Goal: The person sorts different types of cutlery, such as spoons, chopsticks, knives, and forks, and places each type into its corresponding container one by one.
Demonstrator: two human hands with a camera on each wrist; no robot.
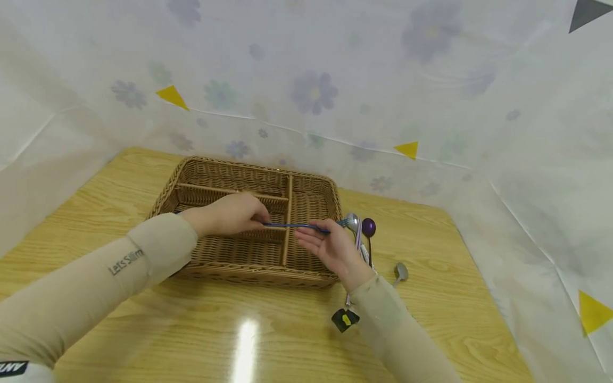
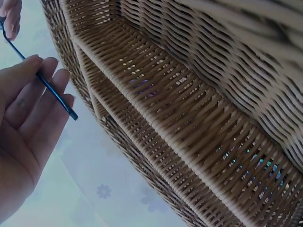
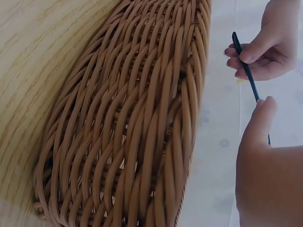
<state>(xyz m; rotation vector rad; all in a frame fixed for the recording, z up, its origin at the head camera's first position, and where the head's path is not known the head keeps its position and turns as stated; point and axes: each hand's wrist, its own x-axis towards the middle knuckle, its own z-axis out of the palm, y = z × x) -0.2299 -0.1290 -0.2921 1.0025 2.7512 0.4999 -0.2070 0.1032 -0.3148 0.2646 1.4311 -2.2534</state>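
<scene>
My left hand (image 1: 234, 214) pinches one end of a slim blue piece of cutlery (image 1: 287, 225) above the wicker basket (image 1: 258, 273). The right hand (image 1: 337, 252) holds its other end between thumb and fingers, palm turned up. In the left wrist view, a flat handle end (image 2: 71, 113) sticks out past the left fingers. Its head is hidden by the right hand, so fork or spoon cannot be told. Over in the right wrist view, the dark blue handle (image 3: 248, 71) spans the gap between both hands.
The basket has several compartments; shiny coloured bits (image 2: 267, 168) show through its weave. Right of it lie a purple spoon (image 1: 369, 227), a silver spoon (image 1: 351, 221) and a grey spoon (image 1: 401, 271). A black item with a yellow patch (image 1: 342, 321) is nearer me.
</scene>
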